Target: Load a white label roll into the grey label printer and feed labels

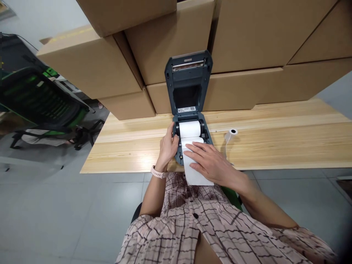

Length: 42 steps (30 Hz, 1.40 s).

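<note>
A dark grey label printer (188, 81) stands on the table with its lid raised. Inside it sits a white paper roll (189, 129) between two black holders. From the roll a wide white paper strip (198, 175) runs forward over the printer's front and past the table edge. My left hand (167, 146) grips the printer's left side, thumb near the roll holder. Laid across the strip, my right hand (207, 161) has its fingers stretched out and presses the paper flat. A small white roll (232, 132) with a dark core and a loose tail lies to the right.
Big cardboard boxes (236, 88) are stacked along the back of the wooden table (280, 135), right behind the raised lid. A black and green office chair (41, 99) stands on the left. The table's front edge is close to my lap.
</note>
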{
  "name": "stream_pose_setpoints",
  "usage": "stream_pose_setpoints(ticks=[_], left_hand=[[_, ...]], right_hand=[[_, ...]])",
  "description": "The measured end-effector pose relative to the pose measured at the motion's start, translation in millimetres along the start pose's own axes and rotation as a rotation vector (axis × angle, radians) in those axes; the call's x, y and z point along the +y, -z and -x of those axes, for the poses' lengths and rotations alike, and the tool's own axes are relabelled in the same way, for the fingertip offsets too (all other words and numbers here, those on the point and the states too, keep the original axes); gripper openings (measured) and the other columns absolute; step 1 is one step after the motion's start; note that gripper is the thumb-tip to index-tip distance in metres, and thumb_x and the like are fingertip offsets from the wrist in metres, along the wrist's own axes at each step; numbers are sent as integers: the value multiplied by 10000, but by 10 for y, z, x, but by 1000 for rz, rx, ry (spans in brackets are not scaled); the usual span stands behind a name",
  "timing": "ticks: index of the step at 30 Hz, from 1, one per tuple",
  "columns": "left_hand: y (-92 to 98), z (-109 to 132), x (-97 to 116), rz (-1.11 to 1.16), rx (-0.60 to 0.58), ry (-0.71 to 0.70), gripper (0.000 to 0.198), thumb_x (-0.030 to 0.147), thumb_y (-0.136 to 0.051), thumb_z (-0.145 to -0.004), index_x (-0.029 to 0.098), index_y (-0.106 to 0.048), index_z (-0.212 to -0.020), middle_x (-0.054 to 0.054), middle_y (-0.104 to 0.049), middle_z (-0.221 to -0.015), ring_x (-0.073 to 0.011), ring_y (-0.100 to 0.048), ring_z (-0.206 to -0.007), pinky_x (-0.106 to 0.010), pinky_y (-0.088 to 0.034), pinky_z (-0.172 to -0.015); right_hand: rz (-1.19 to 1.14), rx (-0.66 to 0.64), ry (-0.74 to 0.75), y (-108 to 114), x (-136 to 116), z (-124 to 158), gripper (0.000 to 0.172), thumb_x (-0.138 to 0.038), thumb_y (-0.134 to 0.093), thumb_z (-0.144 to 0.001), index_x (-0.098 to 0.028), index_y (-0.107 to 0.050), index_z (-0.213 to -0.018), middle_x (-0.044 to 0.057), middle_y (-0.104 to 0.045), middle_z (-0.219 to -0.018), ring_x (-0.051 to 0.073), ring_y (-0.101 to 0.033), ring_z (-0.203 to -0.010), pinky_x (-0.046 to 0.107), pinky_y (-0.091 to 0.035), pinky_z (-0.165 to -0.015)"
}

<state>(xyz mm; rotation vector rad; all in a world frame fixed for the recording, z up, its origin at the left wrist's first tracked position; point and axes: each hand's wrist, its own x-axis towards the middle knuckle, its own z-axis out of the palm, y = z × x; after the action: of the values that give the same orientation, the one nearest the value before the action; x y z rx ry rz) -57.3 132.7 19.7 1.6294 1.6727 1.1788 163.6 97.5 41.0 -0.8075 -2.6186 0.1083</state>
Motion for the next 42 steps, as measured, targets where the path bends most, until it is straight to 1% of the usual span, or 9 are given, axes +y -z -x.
stream_pose_setpoints(ticks=[8,12,16,23,28,31,34,37,42], left_hand=[[-100,318,65,-126,239,-302,494,304,-547,-1028,213,-558,-1514,-160,-656,-1517,-302,-609,-1429,-555,-484,-1192],[-135,804,245,-342,-6,-556,409,266,-553,-1051,231,-590,-1457,-119,-712,-1451,-289,-618,-1432,-629,-353,-1293],[-65,1103,261,-452,-108,-663,546,264,-609,-1029,189,-479,-1555,-151,-622,-1561,-292,-492,-1551,-607,-307,-1331],[131,1225,163,-368,-99,-751,457,242,-664,-995,203,-590,-1444,-151,-726,-1424,-307,-598,-1462,-634,-412,-1263],[209,1288,180,-149,21,-738,198,125,-659,-956,191,-729,-1129,-95,-829,-1111,-266,-774,-1184,-517,-600,-1079],[170,1234,188,48,358,-666,188,106,-581,-988,213,-736,-997,-37,-796,-965,-214,-781,-1035,-446,-645,-953],[62,1059,193,209,580,-455,192,261,-578,-1029,257,-726,-1152,-57,-748,-1247,-238,-684,-1286,-507,-552,-1135],[-89,830,150,280,394,-156,529,445,-643,-1000,316,-534,-1501,-86,-470,-1671,-287,-392,-1605,-534,-335,-1329],[-274,676,-37,381,134,71,824,532,-604,-1009,299,-196,-1686,-151,-290,-1775,-324,-318,-1644,-525,-362,-1320]], right_hand=[[-163,98,60,-43,37,101,430,-452,-519,-1094,-194,-675,-1401,126,-667,-1505,340,-611,-1425,596,-563,-1122],[-470,362,-20,222,393,46,240,-399,-574,-1087,-299,-767,-1188,17,-812,-1237,204,-774,-1149,429,-646,-1027],[-501,790,-289,602,1101,-664,352,-495,-573,-1082,-244,-707,-1290,32,-755,-1355,171,-708,-1263,383,-558,-1147],[-930,575,-399,767,1769,-1961,709,-580,-74,-1125,-186,-573,-1438,-40,-696,-1439,127,-628,-1377,298,-518,-1168],[-740,668,-126,589,1175,-1220,664,-758,-253,-1058,-321,-615,-1404,-25,-688,-1443,217,-623,-1386,424,-486,-1235],[-621,615,-60,349,716,-557,559,-648,-279,-1114,-342,-630,-1423,1,-669,-1480,266,-580,-1447,543,-444,-1253],[-511,575,-23,81,428,-123,476,-520,-321,-1134,-333,-684,-1378,33,-674,-1494,280,-531,-1502,600,-413,-1260],[-447,602,-74,-103,319,41,412,-408,-392,-1118,-301,-708,-1359,53,-683,-1494,278,-539,-1502,599,-437,-1245],[-398,588,-187,-215,253,80,445,-382,-372,-1094,-288,-737,-1329,47,-690,-1486,280,-549,-1499,598,-460,-1238]])
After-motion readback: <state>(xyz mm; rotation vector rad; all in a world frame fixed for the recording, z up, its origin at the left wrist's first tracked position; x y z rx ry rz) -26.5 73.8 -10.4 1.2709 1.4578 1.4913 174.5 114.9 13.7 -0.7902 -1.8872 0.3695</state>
